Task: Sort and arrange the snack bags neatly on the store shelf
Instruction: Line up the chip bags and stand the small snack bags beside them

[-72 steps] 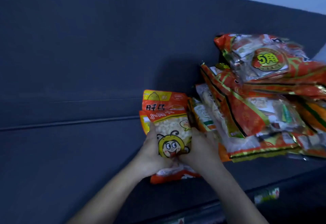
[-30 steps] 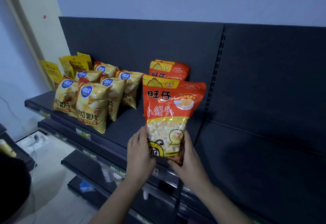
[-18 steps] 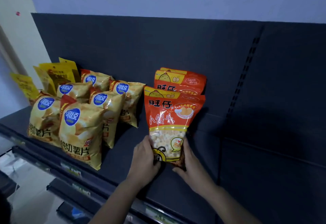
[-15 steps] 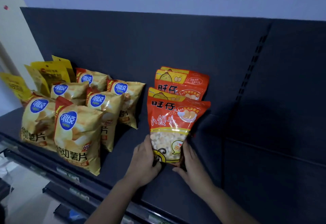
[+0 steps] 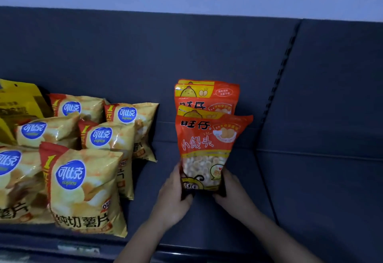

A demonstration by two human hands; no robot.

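Head view: at the far left, flat yellow pouches are cut off by the frame edge. Beside them stand puffy, glossy chip bags in yellow with round blue logos, set in rows on the dark shelf.

Past a bare strip of shelf, the left hand grips the lower left corner of the front orange bag. Its thumb lies on the bag's face.

The bag stands upright between the two hands, its base at the shelf deck. Its top leans back against the rear orange bags, which rest on the matte back panel. It is a smooth, flat-faced pouch with a clear window showing small pale balls.

The right hand holds the lower right corner, fingers curled along the bag's side.

A second ago the bag was held out over the shelf's front edge. Now it sits further in, directly in front of the other orange bags, with the same two-handed grip. The yellow pouches, then fully in view, are now partly out of frame.

Further right, a slotted upright divides the shelving.
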